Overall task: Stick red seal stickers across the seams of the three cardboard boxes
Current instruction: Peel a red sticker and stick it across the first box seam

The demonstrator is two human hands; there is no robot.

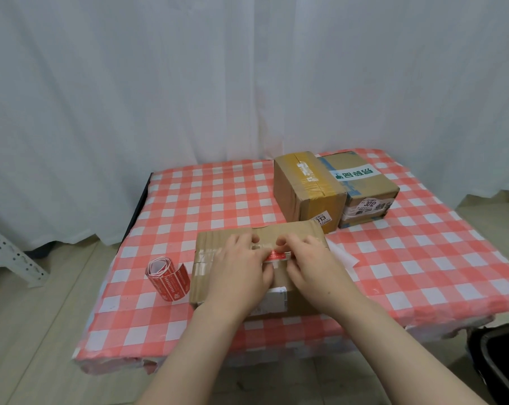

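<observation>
**Head view: sticker on near box**

The left hand (238, 268) and right hand (313, 266) each pinch an end of the red sticker (275, 255), which lies between them on the near box (301, 229). The roll (169, 280) lies just left of the box.

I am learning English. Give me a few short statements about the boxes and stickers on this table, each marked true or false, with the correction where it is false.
1. The left hand and the right hand touch a red sticker on the near box. True.
2. The sticker roll lies to the right of the near box. False: it lies to its left.
3. The yellow-taped box and the green-printed box stand side by side at the back. True.
4. A red sticker shows on one of the back boxes. False: none shows on either.
</observation>
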